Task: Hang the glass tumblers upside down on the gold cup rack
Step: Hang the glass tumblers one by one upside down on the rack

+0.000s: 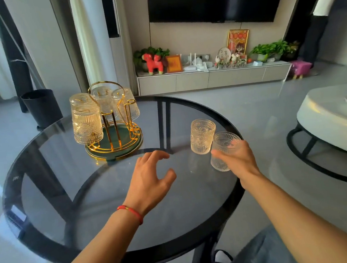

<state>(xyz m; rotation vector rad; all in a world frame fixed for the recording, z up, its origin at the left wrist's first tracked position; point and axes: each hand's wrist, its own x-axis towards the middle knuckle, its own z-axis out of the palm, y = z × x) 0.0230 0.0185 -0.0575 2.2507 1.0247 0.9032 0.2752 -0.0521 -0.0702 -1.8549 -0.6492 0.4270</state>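
The gold cup rack (114,145) stands on a green round base at the back left of the round glass table (116,202). Several embossed tumblers hang upside down on it, the nearest one (86,123) at its front left. One gold peg (131,105) at the rack's right is bare. My right hand (237,157) grips a tilted tumbler (223,151) near the table's right edge. Just left of it an upright tumbler (202,136) stands on the glass, touching or nearly touching the held one. My left hand (152,180) hovers over the table's middle with fingers spread, holding nothing.
A black bin (42,108) stands on the floor behind the table at the left. A white round low table (335,122) is close on the right. A TV cabinet with ornaments lines the far wall, and a person stands at the far right.
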